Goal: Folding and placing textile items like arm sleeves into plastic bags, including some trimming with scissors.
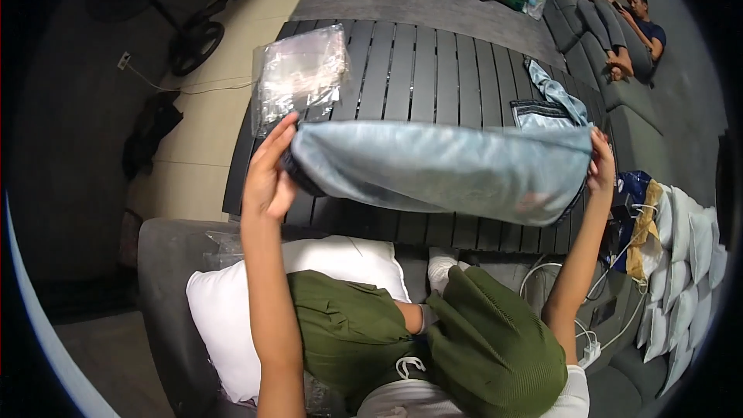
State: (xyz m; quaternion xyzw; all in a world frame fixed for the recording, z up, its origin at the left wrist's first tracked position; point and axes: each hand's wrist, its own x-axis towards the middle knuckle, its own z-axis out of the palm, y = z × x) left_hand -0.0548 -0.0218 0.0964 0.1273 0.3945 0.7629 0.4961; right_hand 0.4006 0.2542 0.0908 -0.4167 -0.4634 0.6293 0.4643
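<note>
A light blue, satiny cloth (441, 166) with dark edging is stretched sideways above the table, sagging in the middle. My left hand (271, 172) grips its left end by the dark edge, and my right hand (600, 161) pinches the right end. Behind the right end, another light blue cloth (551, 112) with a dark band lies crumpled on the slatted dark table (414, 70). Beyond my left hand, a stack of clear plastic bags (302, 70) rests at the table's left side.
A white pillow (217, 317) lies beside me on the grey sofa (166, 286). At the right are stacked pale cushions (681, 263), a blue and yellow bag (644, 240) and white cables (592, 350). Another person (638, 27) reclines on the far sofa. A fan (197, 46) stands far left.
</note>
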